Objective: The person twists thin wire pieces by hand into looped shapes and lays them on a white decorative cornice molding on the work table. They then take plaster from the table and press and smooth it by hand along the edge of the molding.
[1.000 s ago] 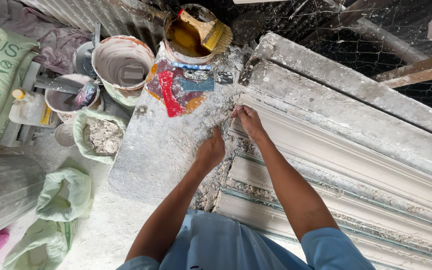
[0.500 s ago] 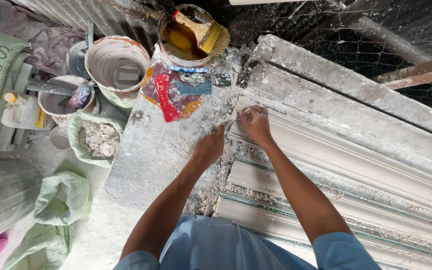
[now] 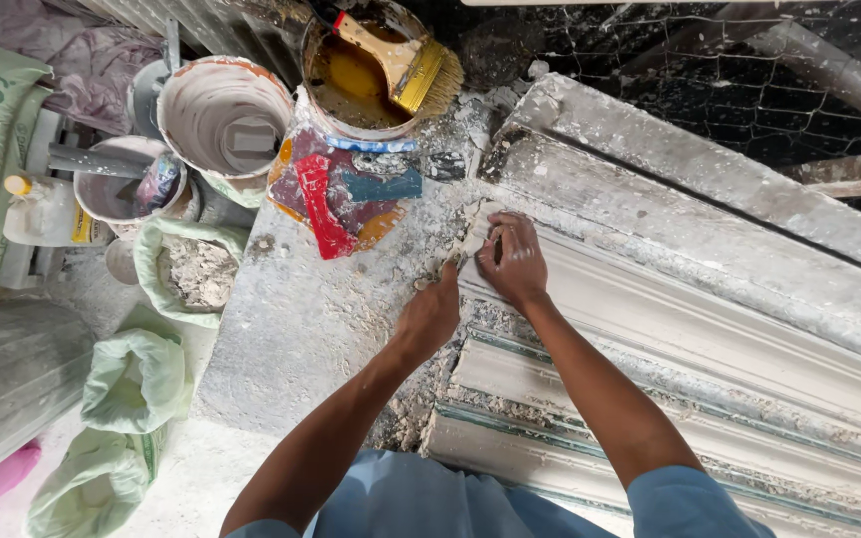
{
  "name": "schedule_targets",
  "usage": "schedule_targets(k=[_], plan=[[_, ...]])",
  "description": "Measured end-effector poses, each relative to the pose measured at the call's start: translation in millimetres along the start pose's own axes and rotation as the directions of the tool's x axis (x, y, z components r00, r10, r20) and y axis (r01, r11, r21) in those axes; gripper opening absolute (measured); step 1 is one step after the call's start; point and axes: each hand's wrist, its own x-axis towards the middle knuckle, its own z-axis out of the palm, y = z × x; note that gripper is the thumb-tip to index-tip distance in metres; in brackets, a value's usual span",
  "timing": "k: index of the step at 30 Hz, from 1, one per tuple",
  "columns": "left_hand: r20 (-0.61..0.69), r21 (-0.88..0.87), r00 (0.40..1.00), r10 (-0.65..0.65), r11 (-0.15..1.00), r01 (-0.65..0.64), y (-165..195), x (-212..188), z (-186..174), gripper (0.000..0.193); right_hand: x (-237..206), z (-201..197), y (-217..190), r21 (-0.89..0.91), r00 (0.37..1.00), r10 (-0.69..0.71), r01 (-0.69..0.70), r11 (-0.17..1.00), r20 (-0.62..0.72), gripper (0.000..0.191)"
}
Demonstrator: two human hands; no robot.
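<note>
Head view, looking down on a plaster-dusted desk (image 3: 301, 339). The right hand (image 3: 515, 261) lies on the upper end of a long white plaster cornice moulding (image 3: 710, 339), which runs from the desk's far middle down toward the near right corner. Its fingers are curled together and press a small pale lump of plaster (image 3: 475, 231) against the moulding's profiled face. The left hand (image 3: 430, 314) rests just beside it, at the moulding's left edge, fingers bent and closed toward the same lump; whether they actually pinch it cannot be told. Both forearms extend from light blue sleeves (image 3: 680, 498) at the near edge.

At the desk's far edge stands a tin of yellow-brown liquid (image 3: 351, 80) with a wide flat brush (image 3: 401, 60) laid across its rim. A crumpled red and blue wrapper (image 3: 336, 194) lies directly below the tin. Left of the desk are a white bucket (image 3: 223, 115), a smaller tub (image 3: 127, 189), and pale green bags (image 3: 137, 384), one open over grey rubble. Wire mesh (image 3: 710, 70) covers the dark area at far right.
</note>
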Motion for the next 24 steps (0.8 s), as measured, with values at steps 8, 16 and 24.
schedule_targets(k=[8, 16, 24], plan=[[0.192, -0.038, 0.981, -0.008, 0.999, 0.016, -7, 53, -18, 0.037, 17, -22, -22, 0.054, 0.997, -0.071, 0.072, 0.996, -0.025, 0.015], [-0.051, 0.062, 0.998, 0.039, 0.997, -0.036, -19, 19, 4, 0.032, 29, -49, -42, -0.044, 0.984, -0.012, 0.02, 0.999, 0.179, 0.026], [-0.123, 0.187, 0.988, 0.093, 0.98, -0.069, -21, 10, 12, 0.034, 31, -46, -27, -0.132, 0.971, -0.112, 0.142, 0.981, 0.21, 0.024]])
